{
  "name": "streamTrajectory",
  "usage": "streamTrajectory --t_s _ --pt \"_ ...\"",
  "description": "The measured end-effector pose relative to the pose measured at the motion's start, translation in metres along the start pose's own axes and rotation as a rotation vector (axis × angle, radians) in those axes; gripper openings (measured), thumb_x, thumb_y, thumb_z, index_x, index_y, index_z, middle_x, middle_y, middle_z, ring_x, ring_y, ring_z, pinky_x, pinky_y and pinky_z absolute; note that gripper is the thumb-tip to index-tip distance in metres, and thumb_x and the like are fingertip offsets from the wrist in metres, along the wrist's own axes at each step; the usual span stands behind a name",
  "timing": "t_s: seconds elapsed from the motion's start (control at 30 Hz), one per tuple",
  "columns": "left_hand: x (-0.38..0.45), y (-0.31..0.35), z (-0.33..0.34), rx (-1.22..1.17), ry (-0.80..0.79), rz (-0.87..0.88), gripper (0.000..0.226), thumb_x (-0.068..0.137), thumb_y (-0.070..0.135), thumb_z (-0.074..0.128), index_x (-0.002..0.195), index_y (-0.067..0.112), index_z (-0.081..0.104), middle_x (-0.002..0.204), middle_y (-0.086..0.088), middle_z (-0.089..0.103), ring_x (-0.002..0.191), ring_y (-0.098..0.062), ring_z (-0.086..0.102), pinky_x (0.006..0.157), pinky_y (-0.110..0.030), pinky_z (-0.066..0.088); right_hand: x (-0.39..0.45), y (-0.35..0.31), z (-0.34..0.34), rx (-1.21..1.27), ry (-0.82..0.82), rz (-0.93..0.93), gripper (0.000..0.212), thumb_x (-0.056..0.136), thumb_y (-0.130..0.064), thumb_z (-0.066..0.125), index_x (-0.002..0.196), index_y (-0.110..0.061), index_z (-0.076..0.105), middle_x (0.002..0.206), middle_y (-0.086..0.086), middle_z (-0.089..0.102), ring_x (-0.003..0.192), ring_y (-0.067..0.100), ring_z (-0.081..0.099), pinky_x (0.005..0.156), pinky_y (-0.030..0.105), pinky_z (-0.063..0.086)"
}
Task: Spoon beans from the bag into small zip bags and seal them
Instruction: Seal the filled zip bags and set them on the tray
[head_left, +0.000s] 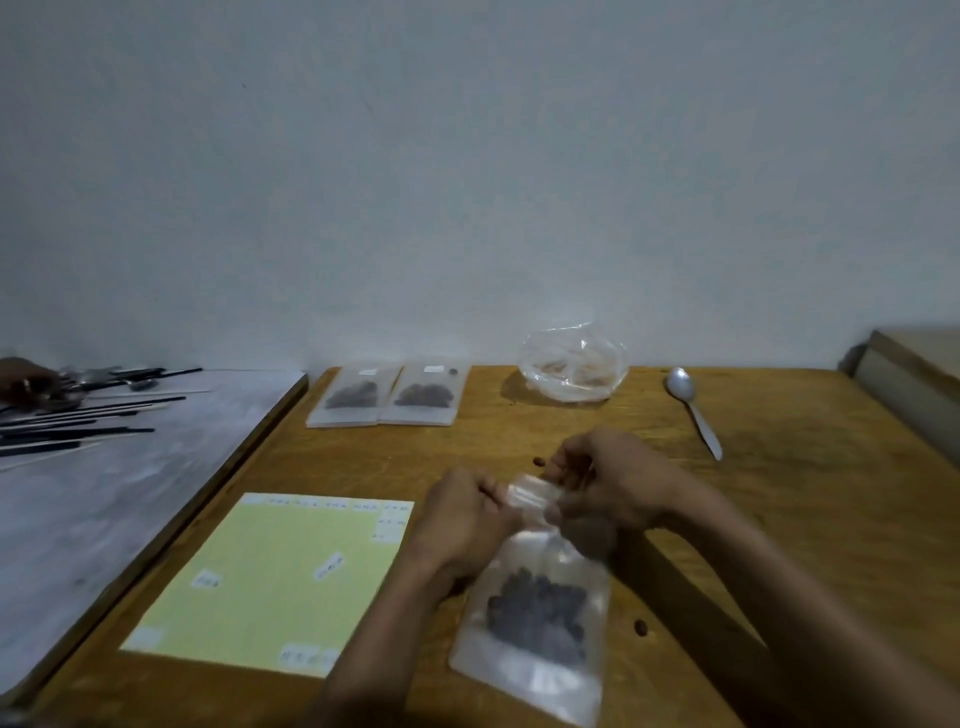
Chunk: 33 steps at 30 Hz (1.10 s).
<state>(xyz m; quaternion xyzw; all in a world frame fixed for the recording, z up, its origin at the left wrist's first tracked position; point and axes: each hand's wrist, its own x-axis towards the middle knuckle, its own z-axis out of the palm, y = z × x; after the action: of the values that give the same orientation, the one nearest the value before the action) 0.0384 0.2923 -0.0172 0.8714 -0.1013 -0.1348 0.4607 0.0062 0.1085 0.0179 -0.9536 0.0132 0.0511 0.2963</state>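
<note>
The wooden table (779, 519) stands against a plain pale wall (467, 156); a yellow sheet (270, 582) lies at left. The step in hand appears to be sealing: the small zip bag (540, 613), holding beans, lies near the front edge. The left hand (462, 519) and right hand (608, 478) each pinch its top strip. Next, press along the zip. The spoon (693, 410) lies apart.
</note>
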Motion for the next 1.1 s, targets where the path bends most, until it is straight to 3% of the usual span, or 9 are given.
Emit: streamTrajectory --t_s 0.07,0.17,0.3,0.4,0.5,0.67,0.73,0.83,1.1 --pt "0.001 -0.001 -0.013 -0.234 0.028 0.004 0.007 0.084 0.01 0.077 0.082 0.01 0.07 0.079 -0.008 0.071 0.074 -0.019 0.064 0.076 -0.044 0.058 0.005 -0.002 -0.004 0.093 0.063 -0.037 0.023 0.081 -0.029 0.082 0.101 -0.023 0.071 0.095 -0.007 0.071 0.087 0.007 0.064 0.073 0.019 0.05" --pt "-0.001 0.0 -0.038 -0.521 0.036 0.028 0.006 0.089 0.001 0.07 0.09 0.001 0.065 0.087 -0.016 0.072 0.078 -0.024 0.066 0.07 -0.034 0.056 0.013 -0.016 -0.006 0.325 0.121 -0.092 0.013 0.084 -0.021 0.079 0.095 -0.017 0.075 0.089 -0.001 0.074 0.082 0.012 0.067 0.073 0.027 0.054" --pt "-0.004 -0.003 -0.065 -0.633 0.052 0.095 0.013 0.092 0.018 0.071 0.096 0.006 0.075 0.096 -0.015 0.078 0.082 -0.023 0.073 0.069 -0.032 0.058 0.026 -0.055 0.007 0.707 0.213 -0.144 0.025 0.077 -0.004 0.082 0.099 -0.01 0.072 0.081 0.009 0.073 0.068 0.014 0.068 0.06 0.027 0.057" --pt "-0.009 -0.006 -0.086 -0.722 0.219 0.132 0.012 0.092 0.018 0.071 0.088 0.007 0.075 0.092 -0.016 0.076 0.084 -0.027 0.071 0.084 -0.041 0.058 0.036 -0.091 0.018 0.832 0.283 -0.223 0.024 0.077 -0.013 0.083 0.099 -0.013 0.073 0.081 0.01 0.075 0.066 0.011 0.07 0.064 0.028 0.057" --pt "-0.013 -0.018 -0.127 -0.791 0.525 0.16 0.016 0.09 0.015 0.073 0.075 0.009 0.071 0.074 -0.008 0.075 0.069 -0.022 0.071 0.07 -0.037 0.061 0.05 -0.121 0.039 0.974 0.267 -0.184 0.022 0.089 -0.037 0.071 0.097 -0.017 0.073 0.093 0.002 0.077 0.083 0.015 0.072 0.073 0.033 0.056" --pt "-0.035 -0.049 -0.21 -0.686 0.933 0.173 0.015 0.091 0.02 0.073 0.078 0.014 0.069 0.07 0.0 0.072 0.067 -0.012 0.069 0.056 -0.03 0.058 0.065 -0.159 0.111 0.512 0.141 -0.206 0.019 0.096 -0.024 0.064 0.08 -0.019 0.071 0.077 -0.004 0.071 0.066 0.008 0.062 0.059 0.022 0.049" --pt "-0.041 -0.06 -0.229 -0.637 1.015 0.171 0.014 0.093 0.022 0.071 0.083 0.014 0.067 0.073 0.0 0.071 0.067 -0.009 0.07 0.055 -0.025 0.056 0.068 -0.177 0.14 0.298 0.027 -0.281 0.015 0.094 -0.023 0.064 0.082 -0.02 0.072 0.081 -0.008 0.071 0.074 0.011 0.065 0.069 0.027 0.055" --pt "-0.045 -0.076 -0.241 -0.585 1.093 0.145 0.015 0.095 0.022 0.069 0.083 0.014 0.066 0.072 0.0 0.071 0.063 -0.005 0.068 0.056 -0.026 0.058 0.072 -0.205 0.173 0.046 -0.009 -0.325 0.016 0.091 -0.036 0.066 0.091 -0.02 0.071 0.098 -0.003 0.07 0.097 0.021 0.062 0.094 0.042 0.045" --pt "-0.043 -0.091 -0.241 -0.59 1.158 0.098 0.02 0.095 0.025 0.07 0.077 0.017 0.065 0.074 0.0 0.072 0.067 -0.007 0.071 0.062 -0.032 0.063 0.083 -0.231 0.208 -0.028 -0.056 -0.274 0.015 0.088 -0.039 0.069 0.097 -0.026 0.069 0.107 -0.003 0.066 0.109 0.022 0.055 0.089 0.044 0.027"
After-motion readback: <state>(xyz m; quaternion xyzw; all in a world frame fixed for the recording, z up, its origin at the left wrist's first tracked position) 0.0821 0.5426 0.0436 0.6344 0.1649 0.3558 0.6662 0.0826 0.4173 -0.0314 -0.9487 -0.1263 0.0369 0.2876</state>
